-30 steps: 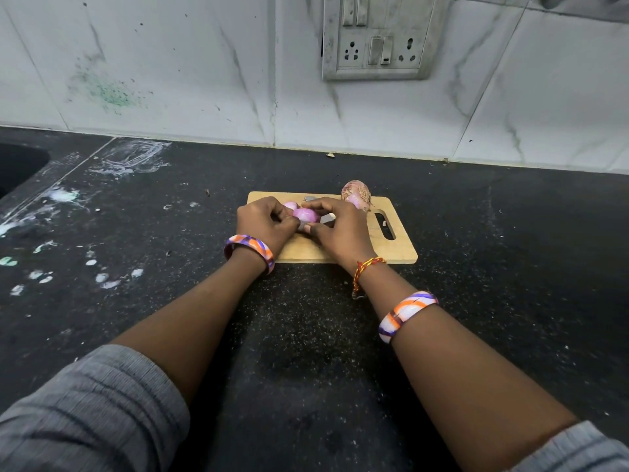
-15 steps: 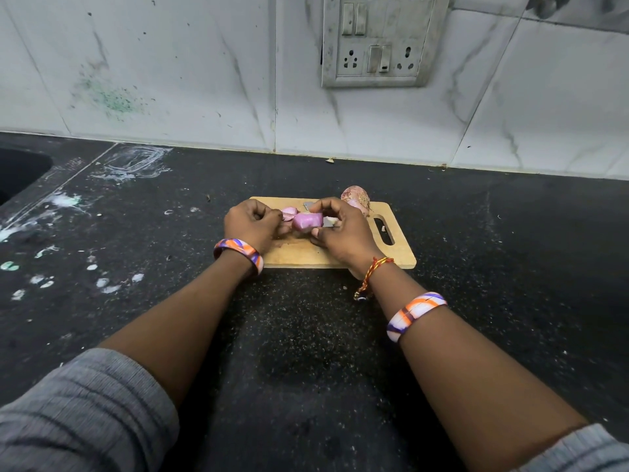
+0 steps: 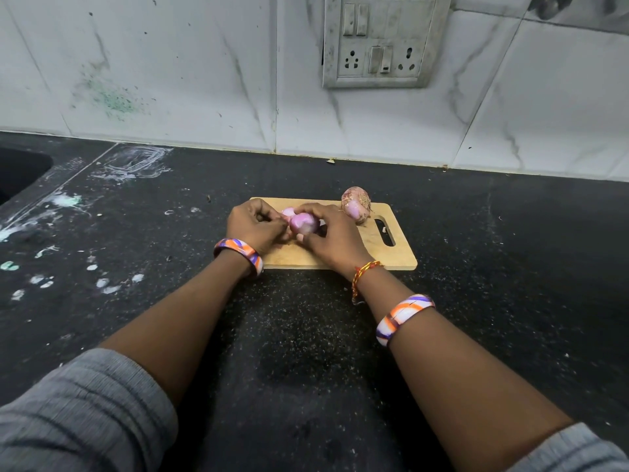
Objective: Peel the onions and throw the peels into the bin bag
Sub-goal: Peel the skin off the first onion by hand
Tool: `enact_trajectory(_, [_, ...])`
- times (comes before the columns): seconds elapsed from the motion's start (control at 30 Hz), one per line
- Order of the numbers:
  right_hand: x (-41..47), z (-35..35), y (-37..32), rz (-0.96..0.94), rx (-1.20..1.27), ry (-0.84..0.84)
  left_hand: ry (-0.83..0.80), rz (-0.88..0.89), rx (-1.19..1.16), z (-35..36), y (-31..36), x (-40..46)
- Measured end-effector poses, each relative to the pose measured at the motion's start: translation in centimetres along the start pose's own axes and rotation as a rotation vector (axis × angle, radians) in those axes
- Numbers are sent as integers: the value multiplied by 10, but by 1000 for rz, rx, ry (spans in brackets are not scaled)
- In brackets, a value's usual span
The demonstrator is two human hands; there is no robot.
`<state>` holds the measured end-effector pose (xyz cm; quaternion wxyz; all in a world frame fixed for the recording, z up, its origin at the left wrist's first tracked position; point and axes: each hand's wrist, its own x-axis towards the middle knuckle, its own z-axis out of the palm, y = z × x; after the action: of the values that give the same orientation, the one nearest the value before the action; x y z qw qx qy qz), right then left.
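A peeled pink onion (image 3: 304, 223) is held over the wooden cutting board (image 3: 391, 257). My right hand (image 3: 335, 238) grips it from the right, fingers curled over its top. My left hand (image 3: 255, 226) pinches at its left side, fingers curled. Another pale pink onion piece (image 3: 287, 212) peeks out just behind the two hands. An onion still wearing dry brown skin (image 3: 356, 205) lies at the board's far edge near the handle slot. No bin bag is in view.
The board lies on a black speckled counter (image 3: 493, 267) with white smears at the left. A dark sink (image 3: 17, 172) opening sits at the far left. A tiled wall with a socket panel (image 3: 384, 42) stands behind.
Both hands have drawn closer together around the pink onion, and the right hand's fingers now cover more of its top. The skinned onion at the back has not moved.
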<state>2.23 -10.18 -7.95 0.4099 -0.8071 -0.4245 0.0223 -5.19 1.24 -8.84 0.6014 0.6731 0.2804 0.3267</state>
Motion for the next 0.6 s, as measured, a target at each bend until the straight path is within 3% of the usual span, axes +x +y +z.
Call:
enact_trajectory(0.17, [0, -7, 0, 102, 175, 49, 100, 30, -38, -6, -4, 4])
enact_trajectory(0.43, [8, 10, -11, 133, 213, 96, -106, -22, 55, 2, -1, 2])
enact_trajectory(0.6, [4, 24, -1, 85, 230, 83, -129, 82, 86, -3, -1, 0])
